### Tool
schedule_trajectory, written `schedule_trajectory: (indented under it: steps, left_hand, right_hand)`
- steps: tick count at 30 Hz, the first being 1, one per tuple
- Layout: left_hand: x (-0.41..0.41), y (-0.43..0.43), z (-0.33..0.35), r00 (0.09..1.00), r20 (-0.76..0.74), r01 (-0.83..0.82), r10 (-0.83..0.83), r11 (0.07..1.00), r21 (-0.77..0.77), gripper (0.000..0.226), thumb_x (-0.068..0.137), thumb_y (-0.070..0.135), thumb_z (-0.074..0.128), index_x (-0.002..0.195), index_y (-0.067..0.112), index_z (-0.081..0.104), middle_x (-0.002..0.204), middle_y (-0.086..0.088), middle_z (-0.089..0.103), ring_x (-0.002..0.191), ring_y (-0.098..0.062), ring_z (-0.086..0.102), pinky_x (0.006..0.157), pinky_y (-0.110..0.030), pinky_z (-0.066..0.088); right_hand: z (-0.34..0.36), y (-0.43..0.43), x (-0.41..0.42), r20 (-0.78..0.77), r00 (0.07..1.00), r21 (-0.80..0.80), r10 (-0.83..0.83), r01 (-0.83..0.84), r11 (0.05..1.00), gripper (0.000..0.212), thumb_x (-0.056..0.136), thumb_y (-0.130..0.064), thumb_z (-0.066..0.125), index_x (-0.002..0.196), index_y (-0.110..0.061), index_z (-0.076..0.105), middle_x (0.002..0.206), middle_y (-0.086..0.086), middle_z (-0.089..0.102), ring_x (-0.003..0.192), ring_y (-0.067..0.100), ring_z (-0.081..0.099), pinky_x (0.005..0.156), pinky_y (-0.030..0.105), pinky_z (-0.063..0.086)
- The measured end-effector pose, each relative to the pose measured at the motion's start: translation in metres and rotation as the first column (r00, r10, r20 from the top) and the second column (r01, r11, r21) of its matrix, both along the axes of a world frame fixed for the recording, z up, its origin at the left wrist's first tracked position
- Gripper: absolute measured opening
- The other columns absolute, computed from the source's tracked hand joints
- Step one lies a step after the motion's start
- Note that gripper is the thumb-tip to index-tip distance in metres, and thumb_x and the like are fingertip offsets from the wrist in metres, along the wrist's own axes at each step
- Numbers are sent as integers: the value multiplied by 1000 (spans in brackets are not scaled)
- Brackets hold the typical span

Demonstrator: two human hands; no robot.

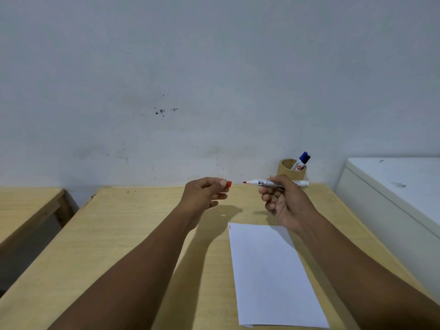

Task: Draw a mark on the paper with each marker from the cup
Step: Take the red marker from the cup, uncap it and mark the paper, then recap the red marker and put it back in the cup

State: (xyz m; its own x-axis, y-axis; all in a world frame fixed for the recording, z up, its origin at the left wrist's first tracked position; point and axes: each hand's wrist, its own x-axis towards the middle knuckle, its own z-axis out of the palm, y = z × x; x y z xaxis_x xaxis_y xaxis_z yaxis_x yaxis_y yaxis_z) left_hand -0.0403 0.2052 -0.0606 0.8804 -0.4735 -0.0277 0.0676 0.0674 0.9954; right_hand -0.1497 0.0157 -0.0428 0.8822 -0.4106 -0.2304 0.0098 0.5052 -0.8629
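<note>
1. The right hand (283,201) is raised above the pale wooden table (133,234), fingers closed around an uncapped white-barrelled marker with a red tip (266,182), held roughly level with the tip pointing left.
2. The left hand (204,192) pinches the small red marker cap (229,184) between thumb and fingers, just apart from the tip.
3. A white sheet of paper (271,277) lies flat on the table beneath the right forearm, with a short red mark (230,226) at its far left corner.
4. A tan cylindrical cup (289,171) stands at the table's far edge near the wall, holding a blue-capped white marker (300,161) that leans right; whether the cup holds more is hard to tell.
</note>
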Motion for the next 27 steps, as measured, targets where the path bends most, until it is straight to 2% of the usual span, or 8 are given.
schedule_trajectory:
  steps: [8, 15, 17, 19, 21, 24, 25, 27]
  left_hand:
    - [-6, -26, 14, 993, -72, 80, -88, 991, -105, 13, 91, 24, 75, 99, 14, 78, 97, -4, 78, 86, -20, 72, 75, -28, 50]
    - [-13, -40, 13, 998, 6, 65, -65, 994, -84, 9, 92, 22, 74, 92, 14, 78, 84, -3, 75, 86, -19, 71, 79, -32, 52]
    - [-12, -41, 13, 998, 27, 66, -64, 995, -75, 13, 93, 22, 72, 97, 11, 78, 83, -3, 74, 86, -18, 71, 79, -31, 52]
    - [-7, -39, 16, 995, 51, 91, -89, 995, -49, 20, 93, 24, 72, 103, 7, 77, 84, -3, 75, 85, -18, 72, 78, -31, 53]
    - [1, -36, 21, 992, 69, 111, -109, 994, -22, 19, 93, 25, 73, 100, 8, 77, 86, -3, 76, 84, -19, 73, 77, -31, 54]
    - [11, -34, 35, 985, 108, 135, -134, 991, 6, 21, 93, 26, 73, 100, 6, 76, 87, -5, 76, 84, -20, 73, 77, -30, 54]
    - [14, -36, 40, 981, 128, 146, -147, 989, 19, 21, 93, 25, 73, 101, 5, 77, 87, -5, 75, 84, -20, 73, 76, -31, 54]
    - [17, -42, 49, 969, 179, 161, -169, 985, 58, 18, 94, 22, 72, 99, 6, 77, 90, -9, 75, 82, -20, 72, 76, -31, 53]
  right_hand:
    - [-1, 2, 2, 61, 995, 29, -75, 73, 997, 12, 90, -19, 68, 88, -7, 67, 64, 10, 71, 45, 12, 62, 41, 19, 42]
    - [-3, 10, 1, 130, 988, 99, -80, 67, 993, 11, 90, -16, 72, 92, -6, 68, 69, 11, 73, 55, 14, 70, 49, 21, 50]
    - [-3, 9, 1, 143, 988, 69, -62, 52, 996, 11, 89, -16, 72, 93, -7, 68, 72, 11, 74, 59, 16, 73, 53, 23, 52]
    - [0, 3, -2, 137, 991, -4, -1, 1, 1000, 22, 84, -25, 75, 98, -8, 71, 82, 13, 76, 67, 19, 74, 60, 28, 52]
    - [5, -10, -8, 111, 986, -88, 124, -114, 990, 46, 79, -43, 73, 110, -8, 74, 96, 15, 78, 82, 23, 73, 69, 34, 49]
    - [15, -38, -16, 46, 936, -164, 349, -338, 927, 74, 84, -66, 52, 126, -8, 72, 122, 17, 75, 97, 26, 70, 79, 40, 46]
    - [19, -47, -19, 23, 916, -179, 399, -389, 903, 75, 86, -66, 49, 128, -8, 71, 126, 18, 73, 99, 27, 70, 80, 40, 46]
    - [27, -58, -18, -67, 896, -301, 438, -437, 848, 61, 91, -55, 54, 125, -8, 73, 124, 18, 74, 97, 25, 71, 80, 39, 48]
